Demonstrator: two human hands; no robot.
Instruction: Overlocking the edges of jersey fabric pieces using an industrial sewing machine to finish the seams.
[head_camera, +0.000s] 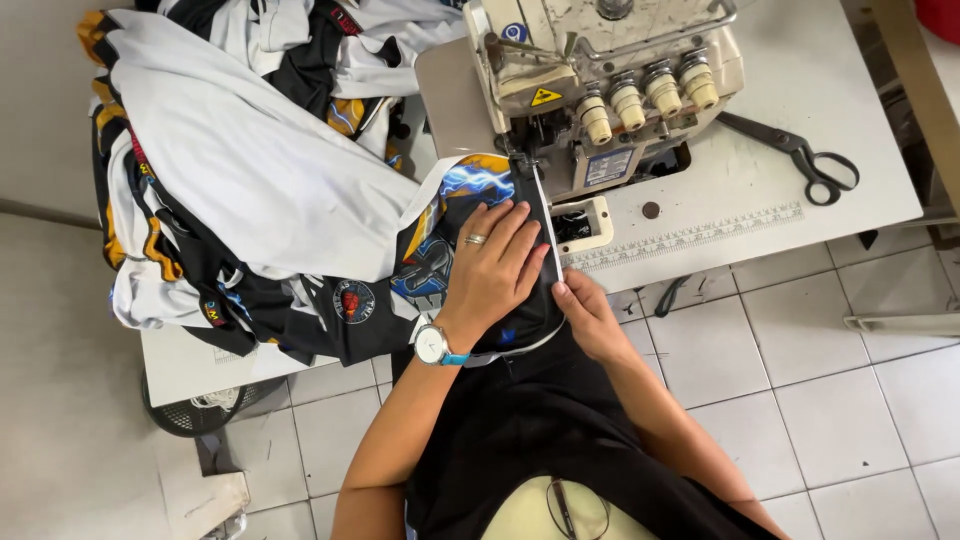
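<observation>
My left hand (492, 268) lies flat, fingers spread, on a black printed fabric piece (455, 255) with blue and yellow graphics, pressing it down just in front of the presser foot of the cream overlock sewing machine (600, 80). A ring and a wristwatch with a blue strap show on that hand and wrist. My right hand (588, 315) pinches the black fabric edge (545, 290) at the table's front edge, right of my left hand. The fabric's edge runs up into the needle area (522, 170).
A large heap of white, black and yellow garments (250, 170) covers the table's left half. Black scissors (805, 160) lie to the right of the machine on the white table (800, 90). A ruler strip (690, 238) runs along the table front. A dark basket (195, 410) stands on the tiled floor.
</observation>
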